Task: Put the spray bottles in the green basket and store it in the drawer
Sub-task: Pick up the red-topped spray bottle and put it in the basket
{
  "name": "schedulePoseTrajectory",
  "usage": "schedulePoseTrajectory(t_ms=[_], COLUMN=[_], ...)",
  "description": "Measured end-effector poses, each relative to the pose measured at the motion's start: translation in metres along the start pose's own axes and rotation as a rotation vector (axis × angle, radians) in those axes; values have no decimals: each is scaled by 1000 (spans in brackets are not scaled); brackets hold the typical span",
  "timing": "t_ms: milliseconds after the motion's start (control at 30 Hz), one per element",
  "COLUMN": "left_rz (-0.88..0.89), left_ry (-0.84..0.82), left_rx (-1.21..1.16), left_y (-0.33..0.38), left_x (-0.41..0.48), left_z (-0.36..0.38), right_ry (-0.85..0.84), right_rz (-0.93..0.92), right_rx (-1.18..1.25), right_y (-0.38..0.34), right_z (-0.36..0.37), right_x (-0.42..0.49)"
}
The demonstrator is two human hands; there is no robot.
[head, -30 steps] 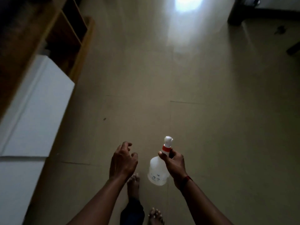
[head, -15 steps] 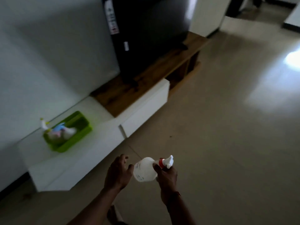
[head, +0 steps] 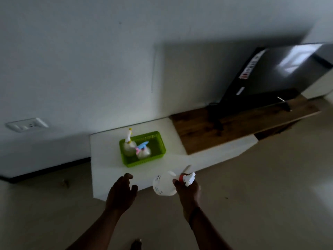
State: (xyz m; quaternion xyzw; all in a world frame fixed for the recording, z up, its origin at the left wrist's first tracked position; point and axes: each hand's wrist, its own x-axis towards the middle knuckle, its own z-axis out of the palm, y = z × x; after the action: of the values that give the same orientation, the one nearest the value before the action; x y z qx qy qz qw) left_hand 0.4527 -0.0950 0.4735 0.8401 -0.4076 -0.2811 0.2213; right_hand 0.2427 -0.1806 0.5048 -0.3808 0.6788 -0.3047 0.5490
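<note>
Spray bottle in right hand: translucent white plastic body, smooth. Trigger head is opaque white plastic, collar red plastic. Green basket: moulded plastic, perforated lattice walls, slight sheen. Yellow-trigger bottle and blue-trigger bottle in it: translucent plastic as well. Counter: white, smooth, matt. Adjoining shelf top: dark wood, visible grain, low sheen. TV screen: glossy black, mirrors a bright window. Floor: smooth beige tile, faint sheen. Wall: matt white paint. Socket plate: white plastic.
</note>
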Motion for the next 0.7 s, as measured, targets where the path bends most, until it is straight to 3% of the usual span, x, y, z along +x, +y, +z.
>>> schedulePoseTrajectory(t_ms=[400,533,700], left_rz=[-132,-223,-371], left_ry=[91,119,141], left_rx=[-47,-29,-87], left_y=[-10,-13,-8], left_x=[83,117,161], left_z=[-46,-42,-24], right_ry=[-49,-69,-215], right_rz=[-356,-361,-349], right_rx=[-510,-519,-566], right_y=[-69,-74,-74], right_z=[106,132,156], right_x=[99,157,226])
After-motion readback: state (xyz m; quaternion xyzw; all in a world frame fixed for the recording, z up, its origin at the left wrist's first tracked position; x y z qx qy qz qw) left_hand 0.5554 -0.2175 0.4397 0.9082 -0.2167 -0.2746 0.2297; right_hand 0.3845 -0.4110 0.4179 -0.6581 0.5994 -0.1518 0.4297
